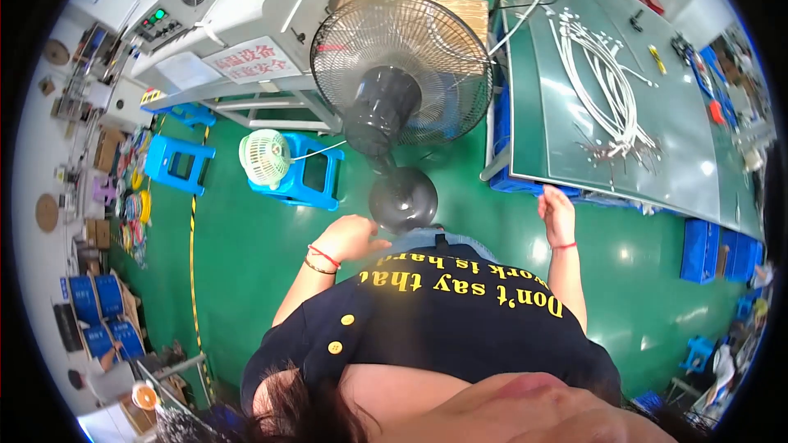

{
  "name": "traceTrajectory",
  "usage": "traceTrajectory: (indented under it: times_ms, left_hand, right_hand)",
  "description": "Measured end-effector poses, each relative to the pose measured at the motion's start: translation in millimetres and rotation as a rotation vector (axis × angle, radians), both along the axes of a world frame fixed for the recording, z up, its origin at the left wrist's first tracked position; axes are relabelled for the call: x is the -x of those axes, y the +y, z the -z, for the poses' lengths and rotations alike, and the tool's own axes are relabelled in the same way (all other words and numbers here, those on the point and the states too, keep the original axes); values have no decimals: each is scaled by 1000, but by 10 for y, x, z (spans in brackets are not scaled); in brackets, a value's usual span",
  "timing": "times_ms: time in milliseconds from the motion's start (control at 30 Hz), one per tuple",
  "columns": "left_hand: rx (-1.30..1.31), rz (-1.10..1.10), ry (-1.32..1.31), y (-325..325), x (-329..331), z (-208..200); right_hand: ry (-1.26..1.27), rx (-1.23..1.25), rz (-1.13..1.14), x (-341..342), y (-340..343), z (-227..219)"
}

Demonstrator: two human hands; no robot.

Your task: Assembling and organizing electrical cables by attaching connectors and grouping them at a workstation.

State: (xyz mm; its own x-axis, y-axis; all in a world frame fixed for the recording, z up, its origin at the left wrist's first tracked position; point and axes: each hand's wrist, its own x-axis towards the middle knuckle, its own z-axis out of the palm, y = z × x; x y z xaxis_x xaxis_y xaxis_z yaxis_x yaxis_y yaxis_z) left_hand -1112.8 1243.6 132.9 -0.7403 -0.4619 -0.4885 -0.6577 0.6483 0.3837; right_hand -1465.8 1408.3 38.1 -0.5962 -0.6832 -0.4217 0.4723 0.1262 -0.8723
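Loosely, with the fingers partly bent, the right hand (558, 215) is held half open just beside the near edge of the green-topped table (694, 127), close to its near left corner. Whether the blue plastic bin (524, 185) below that edge is touched by the fingertips cannot be told. The left hand (348, 238) is held in front of the body with its back turned up and its thumb extended, near the round black base (404, 201) of the black pedestal fan (384, 102); its fingers are mostly hidden, so how far it is closed cannot be told. On the table, a looped bundle of white cables (626, 127) is laid toward the left edge, with its dark reddish-brown wire ends placed near the near edge. A small pale-green fan (265, 157) is set at the left edge of a blue plastic stool (322, 183).
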Motion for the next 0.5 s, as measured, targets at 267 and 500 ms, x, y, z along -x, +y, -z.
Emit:
traceTrajectory:
  times_ms: [267,500]
  left_hand:
    - [-55,-323,9,-87,315,150]
    - [-450,-1295,19,389,139,1177]
  right_hand:
    - [-147,195,-123,995,-1866,-275]
    - [68,47,-598,1267,-3943,219]
